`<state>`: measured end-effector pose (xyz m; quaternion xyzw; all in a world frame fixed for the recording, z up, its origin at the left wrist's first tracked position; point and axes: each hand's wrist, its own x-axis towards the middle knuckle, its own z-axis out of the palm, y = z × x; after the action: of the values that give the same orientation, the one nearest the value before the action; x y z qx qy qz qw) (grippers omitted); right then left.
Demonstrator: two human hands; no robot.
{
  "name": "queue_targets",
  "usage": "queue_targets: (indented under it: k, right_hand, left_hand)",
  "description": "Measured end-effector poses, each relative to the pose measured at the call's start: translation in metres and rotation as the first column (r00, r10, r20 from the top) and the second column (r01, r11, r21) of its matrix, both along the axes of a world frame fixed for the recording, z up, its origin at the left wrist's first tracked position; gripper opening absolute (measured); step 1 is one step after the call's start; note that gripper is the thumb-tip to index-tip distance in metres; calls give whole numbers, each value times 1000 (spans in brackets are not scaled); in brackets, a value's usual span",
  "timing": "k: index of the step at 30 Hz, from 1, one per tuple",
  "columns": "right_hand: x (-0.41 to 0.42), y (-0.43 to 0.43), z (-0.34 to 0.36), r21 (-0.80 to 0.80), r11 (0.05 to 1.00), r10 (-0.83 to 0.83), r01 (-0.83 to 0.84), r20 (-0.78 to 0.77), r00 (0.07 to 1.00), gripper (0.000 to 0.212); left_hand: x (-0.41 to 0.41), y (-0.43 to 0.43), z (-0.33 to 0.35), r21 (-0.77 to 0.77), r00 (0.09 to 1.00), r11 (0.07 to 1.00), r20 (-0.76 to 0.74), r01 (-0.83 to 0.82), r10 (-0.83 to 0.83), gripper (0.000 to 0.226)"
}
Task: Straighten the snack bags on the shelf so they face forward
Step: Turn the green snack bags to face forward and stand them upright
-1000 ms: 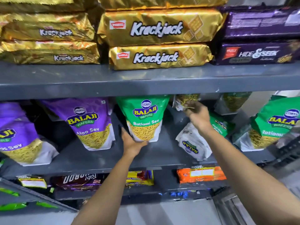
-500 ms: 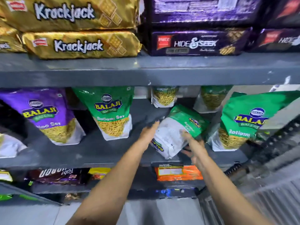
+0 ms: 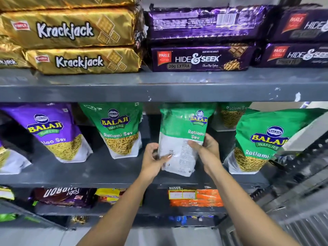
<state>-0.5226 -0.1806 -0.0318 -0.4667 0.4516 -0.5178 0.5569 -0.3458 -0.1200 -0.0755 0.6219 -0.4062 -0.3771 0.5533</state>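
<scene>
We face a grey shelf [image 3: 159,176] whose middle board carries the snack bags, and we place everything by that board. Above it, on the next board up, lie gold Krackjack packs [image 3: 71,31] and purple Hide & Seek packs [image 3: 200,57]. On the board itself, at its left end, stands a purple Aloo Sev bag [image 3: 53,132], and just right of it a green Ratlami Sev bag [image 3: 120,128] facing forward; toward the board's right end leans another green bag [image 3: 260,139]. Between those two green bags, over the board's front part, we hold a Ratlami Sev bag [image 3: 181,132] upright with its printed back panel toward us. Our left hand [image 3: 152,160] clamps its lower left edge, and our right hand [image 3: 205,151] clamps its right side.
</scene>
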Motion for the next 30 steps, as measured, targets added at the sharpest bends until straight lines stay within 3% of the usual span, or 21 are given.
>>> queue_targets:
  k: [4,11,14,17,20,24,30]
  right_hand:
    - [2,-12,0,-110,992,52,-64,-108,993,39]
    - [1,-9,-12,-153,987,29,-43,-95,995,49]
    - [-4,-5,-13,-174,982,53,-67,-83,995,50]
    - [-9,-8,-8,-65,997,54,-50,63,997,52]
    - [-10,-17,-1,97,990,84,-99,145,986,61]
    - [-5,-3,-16,158,966,187,-202,106,977,59]
    - [-3,28,-50,217,975,-39,42,-22,999,60]
  left_hand:
    - [-1,-13,-5,-67,999,998,44,-5,8,55]
    - [2,-12,-24,-33,999,999,33,25,-24,56]
    - [-5,1,-20,-34,992,999,129,12,-8,61]
    - [-30,28,-9,-72,964,978,165,-198,207,68]
    - [-66,42,0,-65,913,919,106,-389,394,51]
    - [-83,22,14,49,929,938,-123,-345,348,45]
    - [-58,-19,11,54,957,967,-136,-250,255,41]
